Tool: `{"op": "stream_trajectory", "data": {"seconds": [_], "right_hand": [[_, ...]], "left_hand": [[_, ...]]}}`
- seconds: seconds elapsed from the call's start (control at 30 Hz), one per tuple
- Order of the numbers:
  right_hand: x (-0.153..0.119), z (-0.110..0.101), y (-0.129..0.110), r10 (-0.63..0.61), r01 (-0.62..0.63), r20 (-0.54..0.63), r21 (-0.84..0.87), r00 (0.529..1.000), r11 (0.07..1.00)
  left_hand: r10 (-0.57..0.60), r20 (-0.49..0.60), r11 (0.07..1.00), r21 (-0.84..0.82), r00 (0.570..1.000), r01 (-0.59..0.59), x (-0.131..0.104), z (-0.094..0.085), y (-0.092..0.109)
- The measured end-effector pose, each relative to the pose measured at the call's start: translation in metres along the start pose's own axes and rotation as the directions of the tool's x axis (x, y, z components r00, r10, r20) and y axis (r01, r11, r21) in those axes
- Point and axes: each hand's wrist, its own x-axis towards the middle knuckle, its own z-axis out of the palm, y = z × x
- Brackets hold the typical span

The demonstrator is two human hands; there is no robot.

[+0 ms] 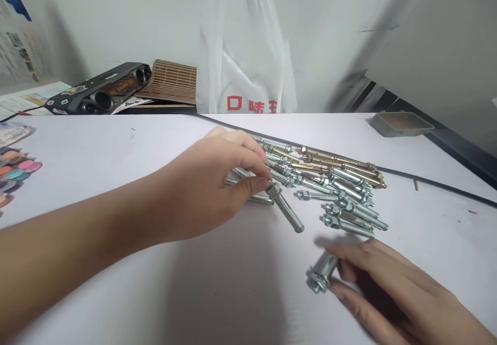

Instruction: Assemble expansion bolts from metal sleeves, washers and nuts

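Between the thumb and fingers of my left hand [217,179] is the nut end of a silver expansion bolt [288,210], its sleeve slanting down to the right. Lower right, my right hand [396,288] pinches another silver expansion bolt [324,271], whose nut and washer point toward me. Beyond both hands lie rows of silver expansion bolts [349,215], several of them side by side. Brass-coloured expansion bolts [341,166] lie behind these. Part of the row at the left is hidden behind my left hand.
A white plastic bag [248,50] with red characters hangs at the back. A grey-green tray [404,122] stands at the back right. Coloured discs [19,169] lie at the left edge. A dark box [101,89] and a slatted mat [174,81] sit beyond the table [97,148].
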Motion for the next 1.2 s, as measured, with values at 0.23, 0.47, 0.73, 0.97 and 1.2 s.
{"op": "stream_trajectory", "data": {"seconds": [0.23,0.47,0.73,0.97,1.2], "right_hand": [[0.002,-0.008,-0.008,-0.059,0.061,0.072,-0.026,0.996,0.998],[0.014,-0.008,-0.017,-0.198,0.197,0.142,0.025,0.97,0.98],[0.017,-0.003,-0.018,-0.244,0.245,0.158,0.016,0.957,0.969],[0.036,0.006,-0.027,-0.258,0.259,0.033,-0.019,0.966,0.966],[0.045,0.015,-0.029,-0.143,0.134,-0.096,-0.103,0.985,0.986]], "left_hand": [[-0.063,0.04,0.993,-0.093,0.997,0.067,-0.003,-0.011,0.01],[-0.021,0.039,0.995,-0.1,0.999,0.025,-0.004,-0.02,0.022],[0.055,-0.009,0.998,-0.005,0.998,-0.055,-0.016,-0.033,0.041],[0.086,-0.017,0.995,0.048,0.996,-0.085,-0.021,-0.04,0.048],[-0.084,-0.01,0.995,0.048,0.996,0.084,-0.018,-0.021,0.014]]}}
